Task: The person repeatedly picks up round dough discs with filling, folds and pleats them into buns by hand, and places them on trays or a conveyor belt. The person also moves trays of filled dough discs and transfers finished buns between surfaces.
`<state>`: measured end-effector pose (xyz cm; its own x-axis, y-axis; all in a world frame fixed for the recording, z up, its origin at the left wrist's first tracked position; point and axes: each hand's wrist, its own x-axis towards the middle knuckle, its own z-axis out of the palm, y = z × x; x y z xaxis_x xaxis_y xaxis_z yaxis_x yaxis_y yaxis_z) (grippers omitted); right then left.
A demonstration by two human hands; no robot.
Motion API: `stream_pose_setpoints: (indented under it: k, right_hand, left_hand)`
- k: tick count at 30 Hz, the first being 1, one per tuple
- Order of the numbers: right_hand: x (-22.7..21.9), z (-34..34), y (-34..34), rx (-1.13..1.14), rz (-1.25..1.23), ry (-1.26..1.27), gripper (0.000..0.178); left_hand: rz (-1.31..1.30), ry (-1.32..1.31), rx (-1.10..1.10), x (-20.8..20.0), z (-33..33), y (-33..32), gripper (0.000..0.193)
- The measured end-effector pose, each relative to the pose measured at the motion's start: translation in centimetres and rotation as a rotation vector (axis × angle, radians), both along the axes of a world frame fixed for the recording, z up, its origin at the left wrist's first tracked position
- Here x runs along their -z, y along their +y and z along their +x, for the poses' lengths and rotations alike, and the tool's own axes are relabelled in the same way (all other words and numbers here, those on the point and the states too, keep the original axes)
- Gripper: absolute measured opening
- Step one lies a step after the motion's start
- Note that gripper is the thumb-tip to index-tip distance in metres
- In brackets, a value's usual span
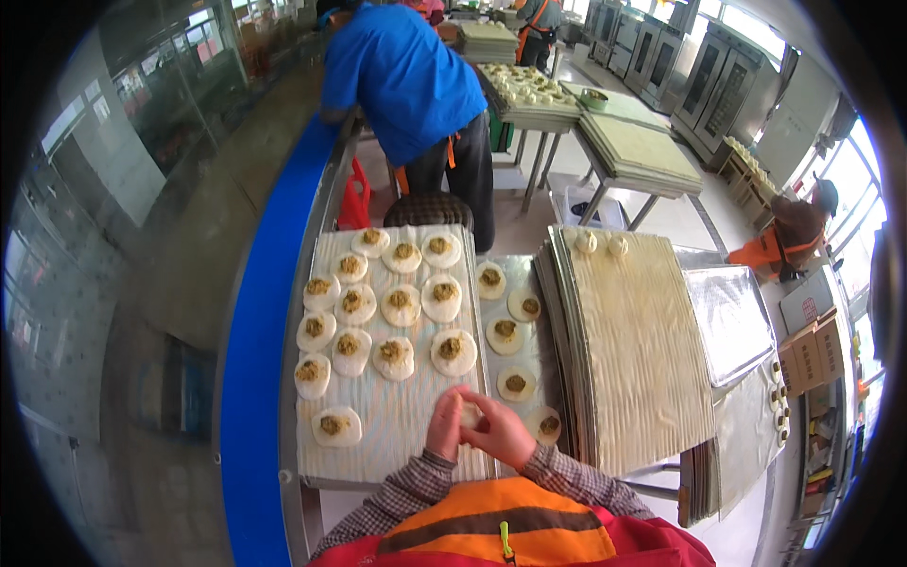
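Note:
Over the near right corner of a cloth-lined tray [383, 442], my left hand [445, 423] and my right hand [503, 435] come together. Their fingers are closed around a pale piece of dough [470, 416], mostly covered by the fingers. On the tray lie several flat round dough wrappers, each topped with greenish-brown filling, such as a filled wrapper [336, 426] near my left hand. More wrappers, among them one beside my right hand [544, 425], rest in a column on the metal surface right of the tray.
A blue conveyor belt [260, 378] runs along the left. Right of me stands a stack of cloth-lined boards [642, 359] with two shaped buns [602, 242] at its far end. A person in blue [406, 85] bends over the belt ahead, near a stool [428, 210].

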<state>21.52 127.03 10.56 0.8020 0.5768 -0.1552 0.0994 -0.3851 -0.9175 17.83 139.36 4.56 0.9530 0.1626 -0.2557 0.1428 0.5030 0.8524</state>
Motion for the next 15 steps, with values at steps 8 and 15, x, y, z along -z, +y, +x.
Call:
stream_pose_setpoints:
  k: [8, 15]
  right_hand:
    - [-2.9, 1.9, 0.7, 0.014, 0.079, -0.310, 0.032]
    - [-3.3, 0.6, 2.6, -0.078, 0.157, -0.481, 0.019]
  left_hand:
    - [-0.339, -0.095, -0.087, -1.2, -0.7, 3.7, 0.046]
    - [0.284, -0.046, -0.084, -3.6, -1.9, 3.9, 0.047]
